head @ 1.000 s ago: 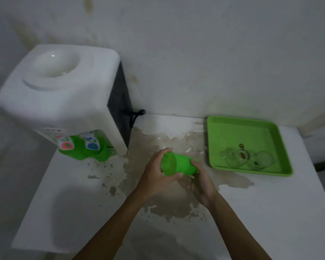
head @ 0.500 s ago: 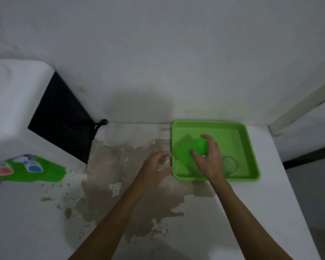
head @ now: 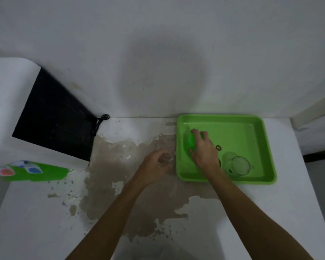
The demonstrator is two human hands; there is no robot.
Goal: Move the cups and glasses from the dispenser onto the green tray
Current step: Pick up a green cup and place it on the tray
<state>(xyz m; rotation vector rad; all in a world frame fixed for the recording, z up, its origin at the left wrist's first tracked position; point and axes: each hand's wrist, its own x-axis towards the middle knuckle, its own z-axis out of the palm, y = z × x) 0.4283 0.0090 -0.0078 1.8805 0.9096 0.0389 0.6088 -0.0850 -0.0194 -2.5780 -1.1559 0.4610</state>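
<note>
Right hand (head: 203,152) is seen over the left part of the green tray (head: 259,177), fingers wrapped over a green cup (head: 190,142); cup is grasped from above, inside the tray near its left wall. Whether the cup base is touching the tray floor cannot be told. Thumb is placed at 7 o'clock of the cup, fingertips at 12 to 2 o'clock.

Left hand (head: 157,167) is held over the stained table (head: 26,222), just outside the tray's left rim, at 8 o'clock from the right hand. Fingers are curled loosely; a faint clear shape is seen at the fingertips, possibly a glass, too blurred to confirm. Grip state of this hand cannot be told.

A clear glass (head: 239,165) is seen in the tray at 4 o'clock from the right hand, near the front rim, apart from the green cup. A small round mark on the tray floor is seen between hand and glass.

Water dispenser (head: 9,109) is seen at 9 o'clock of the frame, white top, black side panel, green front with a red tap tag (head: 6,172) and a blue tap tag (head: 34,169). A black cord (head: 101,119) is seen at its back corner by the wall. Tray is set at the table's far right, against the wall.
</note>
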